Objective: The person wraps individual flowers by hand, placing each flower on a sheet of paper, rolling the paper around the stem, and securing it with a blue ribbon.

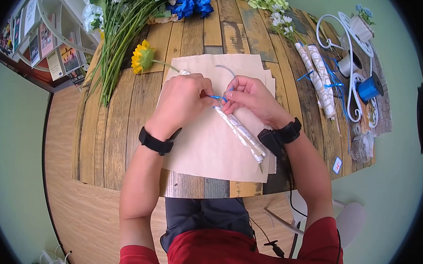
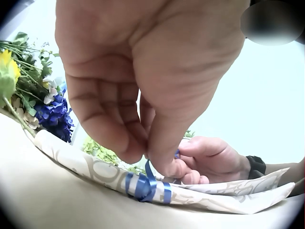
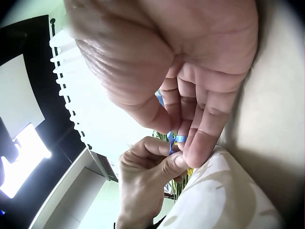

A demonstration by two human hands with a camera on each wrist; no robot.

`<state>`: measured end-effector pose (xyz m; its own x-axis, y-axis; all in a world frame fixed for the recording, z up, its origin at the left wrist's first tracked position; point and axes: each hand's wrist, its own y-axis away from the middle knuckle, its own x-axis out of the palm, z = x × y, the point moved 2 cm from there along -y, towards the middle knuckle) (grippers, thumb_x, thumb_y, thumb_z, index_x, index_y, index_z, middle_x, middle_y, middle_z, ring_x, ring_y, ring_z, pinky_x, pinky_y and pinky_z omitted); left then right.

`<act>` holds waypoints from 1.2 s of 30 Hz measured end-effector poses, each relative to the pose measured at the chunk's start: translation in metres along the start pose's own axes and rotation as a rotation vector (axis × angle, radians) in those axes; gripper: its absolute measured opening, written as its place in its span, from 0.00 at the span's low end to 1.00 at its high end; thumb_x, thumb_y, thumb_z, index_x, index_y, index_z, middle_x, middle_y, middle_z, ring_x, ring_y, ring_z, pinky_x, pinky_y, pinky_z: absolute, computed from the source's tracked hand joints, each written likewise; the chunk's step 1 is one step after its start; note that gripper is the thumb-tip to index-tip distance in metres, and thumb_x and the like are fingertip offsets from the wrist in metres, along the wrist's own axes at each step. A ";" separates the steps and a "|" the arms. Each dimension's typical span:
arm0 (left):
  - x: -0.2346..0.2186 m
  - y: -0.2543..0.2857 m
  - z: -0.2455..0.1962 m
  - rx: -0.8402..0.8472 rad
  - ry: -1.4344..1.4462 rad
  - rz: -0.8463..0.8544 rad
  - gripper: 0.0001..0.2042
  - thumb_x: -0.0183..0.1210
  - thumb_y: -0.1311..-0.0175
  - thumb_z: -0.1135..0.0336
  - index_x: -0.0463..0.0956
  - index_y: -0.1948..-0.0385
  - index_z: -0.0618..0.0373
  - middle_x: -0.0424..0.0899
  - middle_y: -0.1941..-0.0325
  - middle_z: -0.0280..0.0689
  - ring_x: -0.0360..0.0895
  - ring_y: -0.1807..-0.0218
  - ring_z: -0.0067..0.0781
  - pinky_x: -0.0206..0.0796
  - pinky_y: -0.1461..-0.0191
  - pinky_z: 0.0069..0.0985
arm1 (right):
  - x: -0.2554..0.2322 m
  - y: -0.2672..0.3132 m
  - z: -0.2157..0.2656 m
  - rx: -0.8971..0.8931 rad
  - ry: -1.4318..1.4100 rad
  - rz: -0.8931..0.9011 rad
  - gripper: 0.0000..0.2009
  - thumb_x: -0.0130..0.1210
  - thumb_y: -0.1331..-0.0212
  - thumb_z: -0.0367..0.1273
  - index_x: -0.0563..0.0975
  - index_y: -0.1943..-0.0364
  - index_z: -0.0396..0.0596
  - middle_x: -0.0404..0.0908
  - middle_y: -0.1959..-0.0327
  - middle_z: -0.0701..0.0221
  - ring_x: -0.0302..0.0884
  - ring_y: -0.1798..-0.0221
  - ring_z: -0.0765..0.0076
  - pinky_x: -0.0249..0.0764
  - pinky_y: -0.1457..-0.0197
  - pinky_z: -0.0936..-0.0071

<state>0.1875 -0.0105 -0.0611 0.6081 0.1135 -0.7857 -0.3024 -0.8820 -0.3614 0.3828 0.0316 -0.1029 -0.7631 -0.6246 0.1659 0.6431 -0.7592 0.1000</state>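
Note:
A single sunflower [image 1: 142, 57] lies wrapped in white patterned paper [image 1: 242, 134] on brown paper sheets [image 1: 198, 147], its bloom to the upper left. Blue ribbon [image 2: 148, 187] goes round the wrapped stem and is crossed on top, as the left wrist view shows. Between thumb and fingertips my left hand [image 1: 185, 97] pinches one length of the ribbon just above the wrap. My right hand [image 1: 254, 100] pinches another length close beside it, fingertips curled in. Both hands cover the middle of the wrap in the head view.
Loose stems [image 1: 117, 60] with blue flowers [image 1: 190, 3] lie at the back left. On the right are wrapped bundles [image 1: 321, 78] tied with blue ribbon, a blue ribbon spool [image 1: 370, 87] and a white wire stand [image 1: 347, 29]. A small numbered card [image 1: 337, 165] lies near the right front edge.

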 end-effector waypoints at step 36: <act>0.007 0.003 0.010 -0.006 0.107 0.231 0.05 0.64 0.48 0.69 0.83 0.70 0.57 0.85 0.72 0.42 0.81 0.69 0.40 0.72 0.62 0.31 | -0.010 0.010 0.033 0.173 0.130 -0.130 0.08 0.52 0.34 0.31 0.73 0.61 0.38 0.81 0.70 0.62 0.84 0.72 0.66 0.83 0.71 0.75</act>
<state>0.1833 -0.0075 -0.0727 0.5975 -0.1404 -0.7895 -0.4382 -0.8817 -0.1748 0.3992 0.0367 -0.0709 -0.8346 -0.5507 0.0140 0.5319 -0.7991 0.2801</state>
